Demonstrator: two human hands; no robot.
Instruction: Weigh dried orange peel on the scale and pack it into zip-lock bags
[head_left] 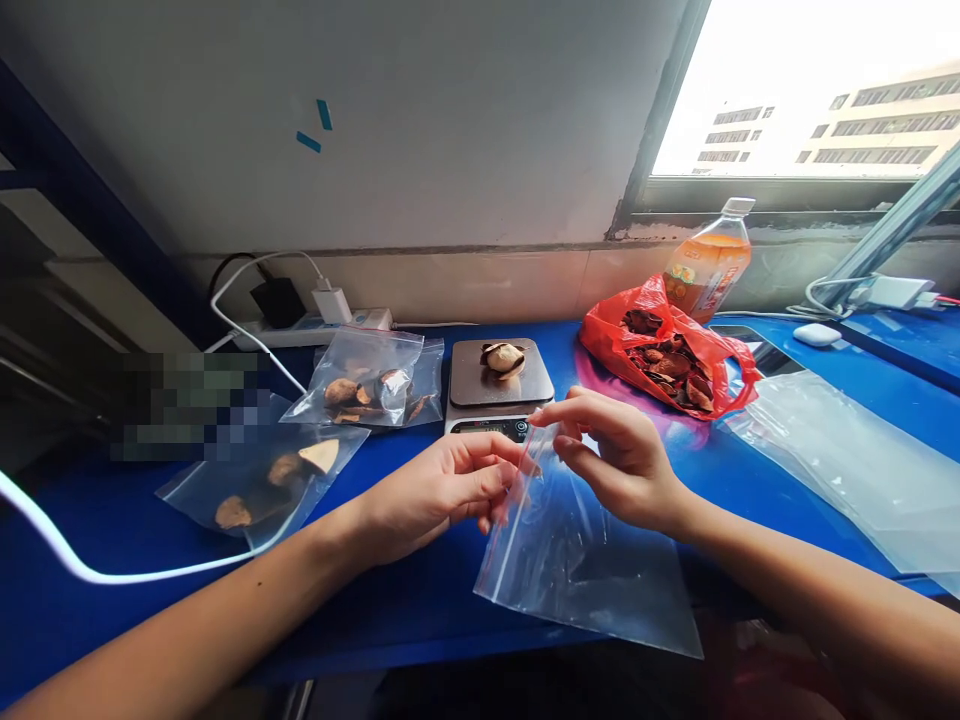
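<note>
A clear zip-lock bag [600,570] hangs tilted in front of me, its red-edged zip side turned to the left; nothing shows inside it. My left hand [450,485] has its fingers closed at that zip edge. At the bag's upper corner, my right hand [619,460] pinches the plastic between thumb and index finger. Just behind my hands stands a kitchen scale [465,385] with a metal plate, its display partly covered by my fingers. Dried brown shell-like pieces and a pale round piece [503,358] are stacked on the plate.
Left of the scale lie filled zip-lock bags [375,365] and another bag [322,475] with brown pieces. A red plastic bag [607,350] of dark dried pieces stands to the right, before a drink bottle [712,260]. More clear bags [862,460] lie far right. A white cable [150,578] crosses the left.
</note>
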